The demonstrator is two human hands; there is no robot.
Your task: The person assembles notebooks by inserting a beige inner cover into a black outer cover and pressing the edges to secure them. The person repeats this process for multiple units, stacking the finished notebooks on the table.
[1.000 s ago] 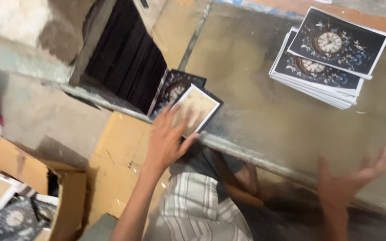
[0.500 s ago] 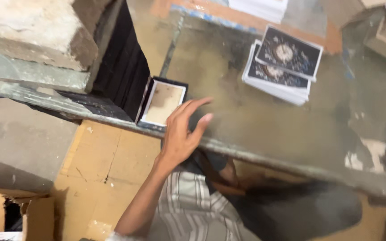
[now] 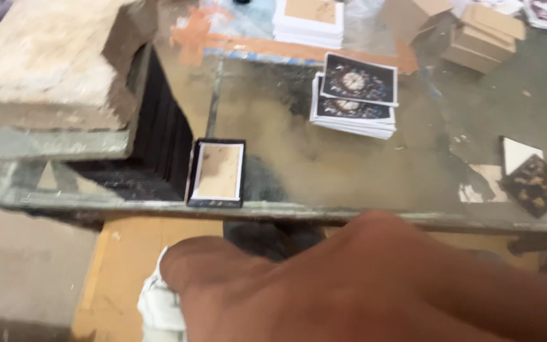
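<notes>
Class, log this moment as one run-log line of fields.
hand: empty, near camera, below glass table edge | framed card: flat on table | printed stack: untouched

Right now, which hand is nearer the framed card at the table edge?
Probably the right hand, blurred, just below the framed card, not touching. The left is out of view.

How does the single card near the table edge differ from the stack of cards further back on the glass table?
The single card lies alone, while the stack holds many cards piled up. The single card shows a plain tan face in a dark border; the stack's top card shows a dark printed picture with a round pale motif. The single card lies straight, close to the table edge; the stack's top card sits slightly askew. Both are rectangular and lie flat on the glass.
</notes>
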